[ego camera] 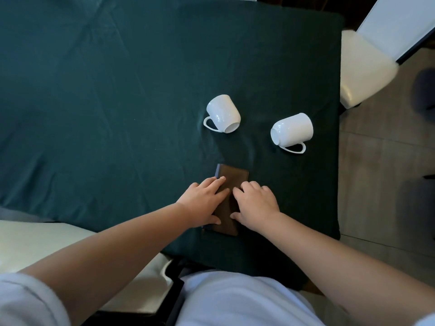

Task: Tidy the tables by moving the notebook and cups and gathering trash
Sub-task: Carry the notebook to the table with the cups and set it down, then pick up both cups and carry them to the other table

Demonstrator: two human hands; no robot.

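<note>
A brown notebook (231, 178) lies closed on the dark green tablecloth (94, 102), near the table's front edge. My left hand (204, 201) rests on its left side, fingers flat on the cover and thumb at the near edge. My right hand (255, 204) covers its right side, fingers curled over the cover. Beyond the notebook lie two white cups on their sides: one (223, 113) with its mouth facing me, the other (292, 132) to the right with its mouth turned left.
A white cushioned chair (367, 67) stands at the table's right side on the tiled floor (381, 184). Another white chair seat (47, 241) sits at the near left, beside my body. The tablecloth stretches wide to the left and back.
</note>
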